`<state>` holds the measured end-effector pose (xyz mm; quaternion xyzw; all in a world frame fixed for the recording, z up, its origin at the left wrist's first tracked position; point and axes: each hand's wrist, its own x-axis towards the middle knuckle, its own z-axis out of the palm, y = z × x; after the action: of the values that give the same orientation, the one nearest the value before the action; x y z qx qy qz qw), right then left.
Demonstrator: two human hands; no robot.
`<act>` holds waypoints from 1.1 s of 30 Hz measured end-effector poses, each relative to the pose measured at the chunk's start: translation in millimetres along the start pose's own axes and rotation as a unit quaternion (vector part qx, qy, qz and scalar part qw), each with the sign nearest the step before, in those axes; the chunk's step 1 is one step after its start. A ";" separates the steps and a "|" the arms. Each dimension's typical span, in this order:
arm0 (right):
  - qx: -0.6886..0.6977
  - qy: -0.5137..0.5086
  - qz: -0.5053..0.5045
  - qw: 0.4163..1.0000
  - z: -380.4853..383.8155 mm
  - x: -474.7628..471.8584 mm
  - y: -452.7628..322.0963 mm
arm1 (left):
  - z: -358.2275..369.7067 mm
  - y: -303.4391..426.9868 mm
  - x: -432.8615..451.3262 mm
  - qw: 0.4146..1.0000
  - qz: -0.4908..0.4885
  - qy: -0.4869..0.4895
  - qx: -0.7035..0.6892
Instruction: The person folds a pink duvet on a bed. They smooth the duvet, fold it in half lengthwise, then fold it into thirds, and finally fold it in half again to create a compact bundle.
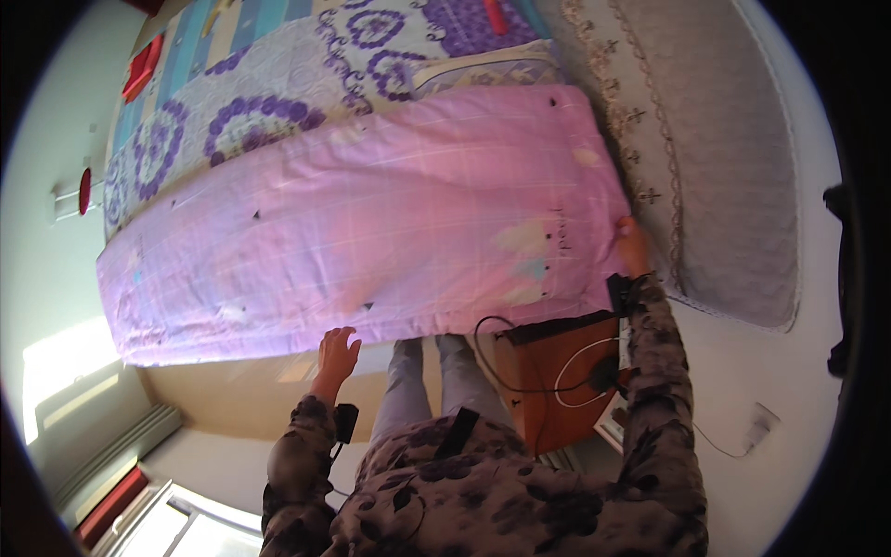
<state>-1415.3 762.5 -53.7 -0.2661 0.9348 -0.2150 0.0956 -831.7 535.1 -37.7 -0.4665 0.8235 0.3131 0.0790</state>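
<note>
A pink quilt point(390, 209) with pale checks, small dark marks and printed writing lies lengthwise along the near side of a bed. At its right end, beside the headboard, my right hand point(632, 247) has its fingers curled on the quilt's edge. My left hand point(338, 356) is at the near long edge of the quilt, fingers bent and thumb apart, with nothing visible in it. Whether its fingertips touch the cloth is hard to tell. Beyond the quilt spreads a white bed cover point(278, 90) with purple ring patterns, and a patterned pillow point(487, 68) is partly hidden.
A grey padded headboard cover point(731, 153) with lace trim stands on the right. A brown bedside cabinet point(557, 390) with black and white cables is close by my right arm. A red item point(143, 68) lies on the striped bedding. A radiator point(118, 452) lines the left wall.
</note>
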 end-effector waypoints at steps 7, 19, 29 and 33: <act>-0.079 -0.116 0.004 0.990 -18.3 67.0 -45.8 | 14.4 56.8 60.4 0.994 0.101 -0.030 0.019; -0.107 -0.040 -0.150 0.982 35.1 221.7 -172.5 | 48.7 86.8 84.6 0.988 0.115 -0.090 0.051; -0.308 -0.139 -0.278 0.899 103.2 267.4 -200.4 | 67.7 84.4 95.2 0.990 0.042 -0.124 0.060; -0.257 -0.099 -0.317 0.907 99.4 249.1 -206.4 | 70.7 86.3 96.9 0.992 0.032 -0.110 0.045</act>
<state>-1501.3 435.4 -64.8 -0.5837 0.8098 0.0415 0.0429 -967.2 538.9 -96.4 -0.3984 0.8378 0.3272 0.1796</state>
